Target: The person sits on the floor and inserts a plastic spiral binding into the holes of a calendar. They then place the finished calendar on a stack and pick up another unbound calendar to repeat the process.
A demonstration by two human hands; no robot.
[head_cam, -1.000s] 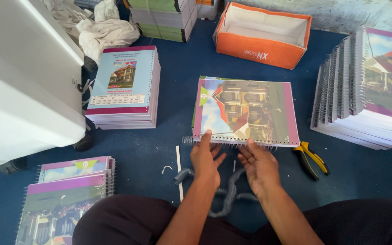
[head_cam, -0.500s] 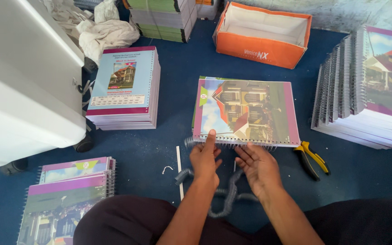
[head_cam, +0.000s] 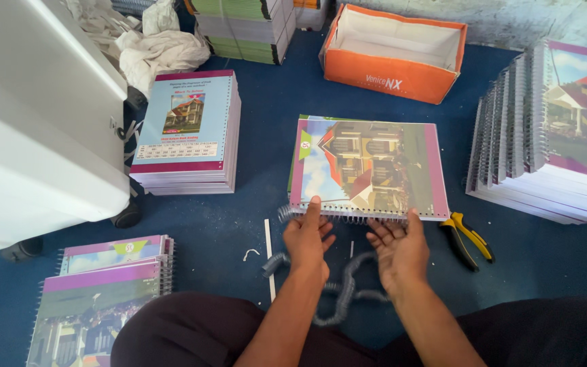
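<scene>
A notebook with a colourful house picture on its cover lies on the blue floor in front of me. A grey spiral wire coil runs along its near edge and sticks out at the left. My left hand presses its fingers on that near edge by the coil. My right hand is palm up at the edge further right, fingers touching the coil. More loose grey coil curls on the floor under my hands.
Yellow-handled pliers lie right of the notebook. A stack with blue covers stands at the left, bound notebooks at the lower left, fanned bound ones at the right. An orange box is behind, a white machine at the far left.
Both hands have shifted slightly along the notebook's near edge; the right hand has turned more palm up. The notebook stays in place.
</scene>
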